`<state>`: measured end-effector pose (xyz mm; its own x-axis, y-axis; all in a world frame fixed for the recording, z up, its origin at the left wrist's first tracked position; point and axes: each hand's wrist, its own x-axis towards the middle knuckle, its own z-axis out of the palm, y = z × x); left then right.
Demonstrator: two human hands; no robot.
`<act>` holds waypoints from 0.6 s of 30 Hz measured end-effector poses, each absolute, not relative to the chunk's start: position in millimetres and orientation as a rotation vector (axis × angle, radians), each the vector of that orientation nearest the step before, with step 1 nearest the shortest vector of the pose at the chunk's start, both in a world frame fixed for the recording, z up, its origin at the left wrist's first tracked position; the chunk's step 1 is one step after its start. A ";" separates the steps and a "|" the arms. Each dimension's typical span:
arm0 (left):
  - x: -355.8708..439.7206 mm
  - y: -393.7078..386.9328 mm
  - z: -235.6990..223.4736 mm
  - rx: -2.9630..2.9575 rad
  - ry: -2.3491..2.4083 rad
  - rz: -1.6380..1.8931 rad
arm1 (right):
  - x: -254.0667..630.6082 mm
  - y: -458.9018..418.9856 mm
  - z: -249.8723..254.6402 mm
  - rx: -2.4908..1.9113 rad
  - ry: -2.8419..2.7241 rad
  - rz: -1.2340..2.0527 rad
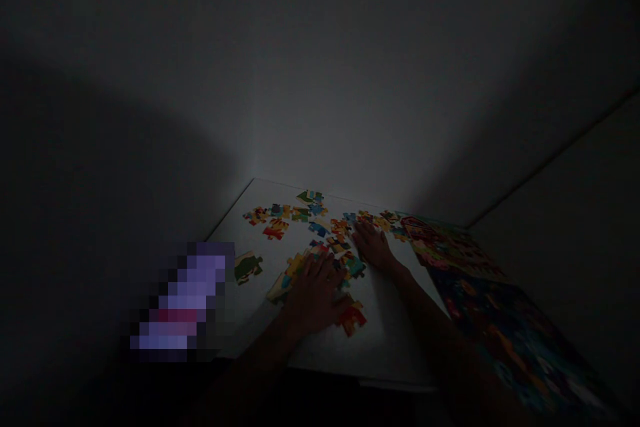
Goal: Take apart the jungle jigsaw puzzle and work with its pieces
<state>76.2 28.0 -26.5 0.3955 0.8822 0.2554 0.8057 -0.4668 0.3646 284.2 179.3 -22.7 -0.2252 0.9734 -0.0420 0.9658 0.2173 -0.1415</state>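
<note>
Head view: left grip (316,290) and right grip (373,247), released, partly cover puzzle pieces (275,229) near colourful pictures (520,333).

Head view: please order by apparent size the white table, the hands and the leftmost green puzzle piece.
White table
Left hand
Right hand
Green puzzle piece
The left hand looks nearer, which may enlarge it.

No text, label, brand, number or sign could be read in the dim head view. The bright panel (183,300) at the left was blurred into coarse blocks, so nothing on it was legible. No letters or digits could be made out on the puzzle pieces (275,229) or on the colourful printed sheets (525,340) at the right, though the low light may have hidden small print.
</note>
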 end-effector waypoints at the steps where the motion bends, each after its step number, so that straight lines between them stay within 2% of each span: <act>1: 76.1 27.9 -26.2 2.465 1.539 0.611 | 283.5 170.1 -22.3 -1.944 -2.377 0.246; 9: 61.1 51.9 -21.9 2.392 1.918 0.372 | 276.9 121.2 -20.5 -1.706 -2.364 0.376; 11: 56.2 64.0 -19.1 2.366 1.969 0.310 | 287.5 132.2 -18.6 -1.632 -2.321 0.404; 14: 52.0 78.5 -16.7 2.372 1.983 0.279 | 312.6 169.6 -12.3 -1.720 -2.223 0.234; 18: 49.9 88.9 -24.0 2.410 1.969 0.409 | 343.9 222.5 -7.1 -1.853 -2.192 0.075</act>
